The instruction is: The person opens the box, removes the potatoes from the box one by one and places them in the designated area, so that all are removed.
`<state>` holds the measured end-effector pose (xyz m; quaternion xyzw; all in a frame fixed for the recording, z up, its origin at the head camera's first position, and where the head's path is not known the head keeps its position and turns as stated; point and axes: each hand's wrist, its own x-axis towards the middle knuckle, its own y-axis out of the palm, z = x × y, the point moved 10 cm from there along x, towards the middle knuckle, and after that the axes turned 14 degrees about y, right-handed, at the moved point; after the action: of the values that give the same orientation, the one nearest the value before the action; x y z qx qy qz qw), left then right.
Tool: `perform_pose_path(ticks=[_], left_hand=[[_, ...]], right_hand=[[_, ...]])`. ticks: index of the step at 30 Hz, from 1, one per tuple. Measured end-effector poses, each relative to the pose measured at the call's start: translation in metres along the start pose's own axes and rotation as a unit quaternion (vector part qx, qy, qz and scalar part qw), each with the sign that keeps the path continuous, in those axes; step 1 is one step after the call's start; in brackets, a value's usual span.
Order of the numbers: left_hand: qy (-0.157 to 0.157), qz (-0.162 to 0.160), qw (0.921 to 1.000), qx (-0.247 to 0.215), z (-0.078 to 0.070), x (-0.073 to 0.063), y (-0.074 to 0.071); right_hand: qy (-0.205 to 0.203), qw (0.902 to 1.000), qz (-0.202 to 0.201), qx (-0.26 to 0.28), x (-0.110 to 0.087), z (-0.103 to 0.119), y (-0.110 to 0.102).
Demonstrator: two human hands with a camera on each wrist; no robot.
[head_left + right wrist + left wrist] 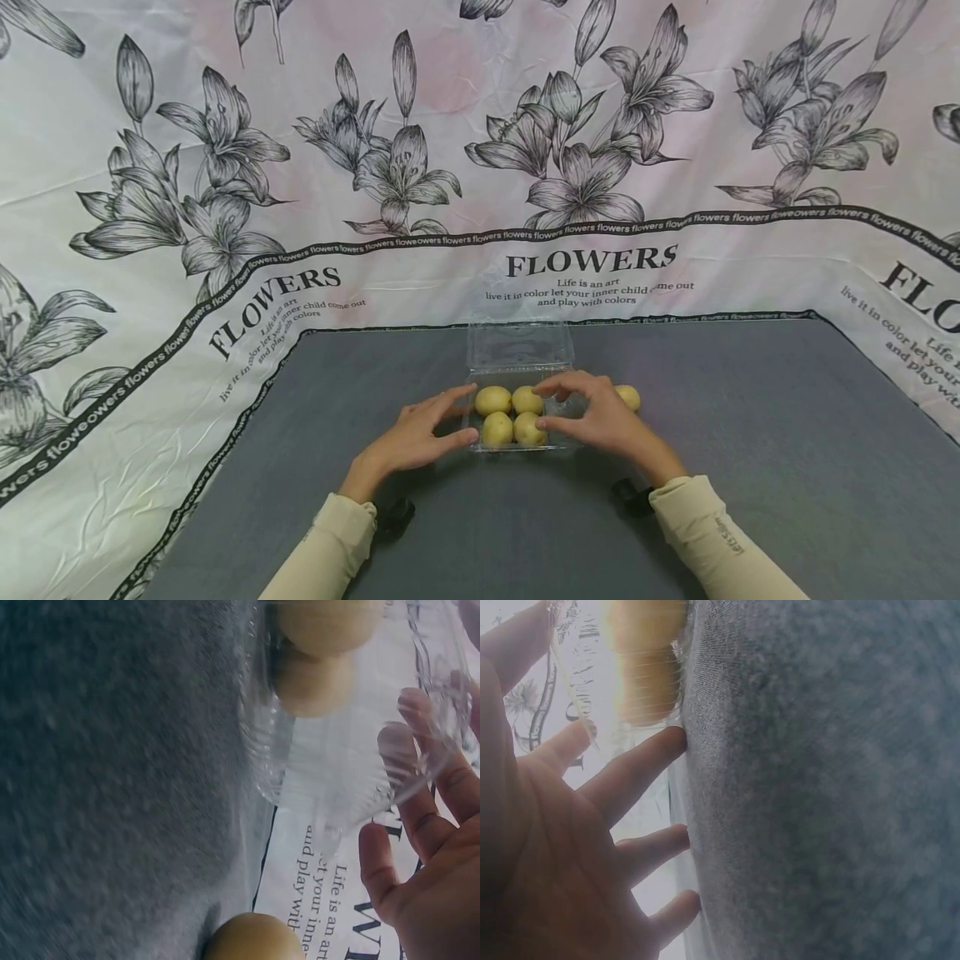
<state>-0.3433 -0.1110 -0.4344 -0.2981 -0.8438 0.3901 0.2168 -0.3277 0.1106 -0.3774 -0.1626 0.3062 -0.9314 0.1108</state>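
A clear plastic box with its lid raised at the back holds several round yellow fruits, grouped in its left and middle part. My left hand is at the box's left side, fingers spread and mostly straight, thumb near the front corner. Over the right part of the box reaches my right hand, its thumb and fingers parted and lightly bent beside the nearest fruits. In the right wrist view, some of its fingers show through the clear plastic, with nothing held. Another yellow fruit lies on the table, right of the box, partly behind that hand.
The box stands on a grey table. Behind and at the sides hangs a white cloth printed with flowers and lettering. Dark wrist-worn devices sit under both forearms.
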Motion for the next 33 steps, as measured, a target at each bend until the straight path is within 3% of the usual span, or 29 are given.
perform_pose_path(ticks=[11,27,33], left_hand=[[0.0,0.0,1.0,-0.007,0.0,0.001,0.0],[-0.002,0.006,1.0,-0.003,0.0,0.001,0.001],[-0.003,0.007,1.0,-0.004,0.0,0.001,0.001]], right_hand=[[-0.035,0.9979,-0.016,-0.053,0.0,0.001,0.009],[-0.042,0.9964,-0.025,-0.069,-0.002,0.001,0.014],[-0.025,0.9968,-0.019,-0.073,0.0,-0.004,0.016]])
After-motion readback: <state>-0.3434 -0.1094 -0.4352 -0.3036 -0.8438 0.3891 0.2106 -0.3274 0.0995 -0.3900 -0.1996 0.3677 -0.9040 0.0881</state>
